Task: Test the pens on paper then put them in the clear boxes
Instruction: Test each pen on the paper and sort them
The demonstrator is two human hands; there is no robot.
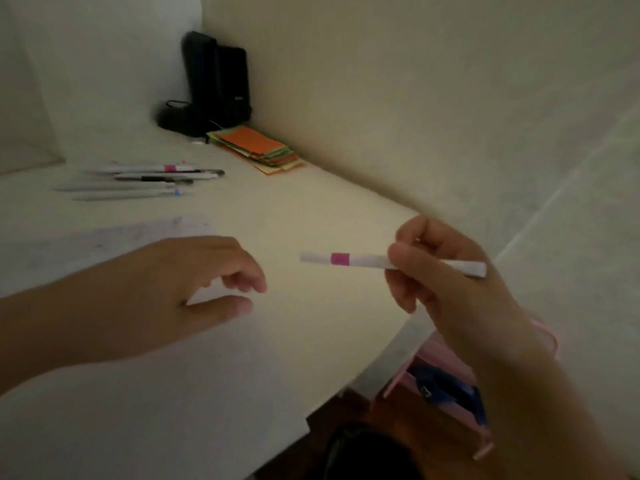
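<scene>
My right hand (440, 271) grips a white pen with a pink band (349, 259), held level above the table's right edge with its long end pointing left. My left hand (180, 289) hovers over the table to the left, thumb and fingers pinched on a small white piece (207, 293) that looks like the pen's cap. Several more pens (145, 180) lie side by side at the back left of the white table (304, 209). A sheet of paper with faint scribbles (104, 237) lies under my left forearm. No clear box is in view.
A stack of coloured paper slips (259, 147) lies against the wall. Black objects (211, 88) stand in the far corner. Below the table's right edge stands a pink piece of furniture (446, 379) with something blue inside it.
</scene>
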